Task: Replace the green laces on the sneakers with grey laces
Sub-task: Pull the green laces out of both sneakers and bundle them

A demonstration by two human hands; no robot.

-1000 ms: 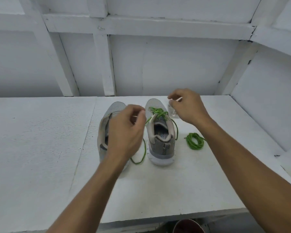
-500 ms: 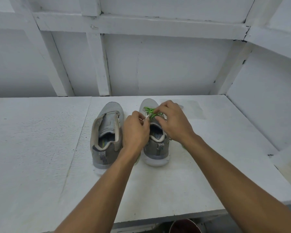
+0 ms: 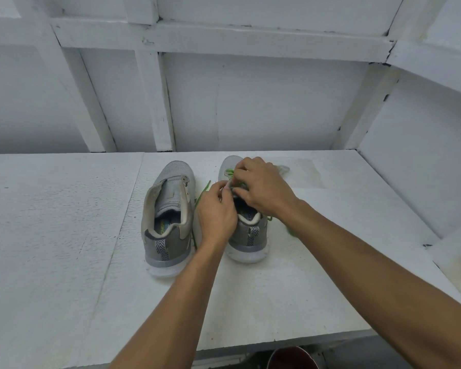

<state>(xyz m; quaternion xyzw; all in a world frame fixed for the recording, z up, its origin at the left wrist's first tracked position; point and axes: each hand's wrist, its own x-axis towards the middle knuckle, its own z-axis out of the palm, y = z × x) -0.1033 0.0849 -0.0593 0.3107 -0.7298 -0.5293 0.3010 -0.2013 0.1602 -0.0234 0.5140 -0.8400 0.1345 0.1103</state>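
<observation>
Step in hand: unlacing the second shoe. On the table (image 3: 64, 235), the left sneaker (image 3: 168, 209) is showing no lace, while the right sneaker (image 3: 248, 235) is carrying the green lace (image 3: 229, 172) in its forward eyelets. The left hand (image 3: 216, 211) is pinching that lace. The right hand (image 3: 261, 187) is curling over the lacing, apparently gripping it too; the contact is hidden. The next move is calling for drawing the lace free, eyelet by eyelet.
</observation>
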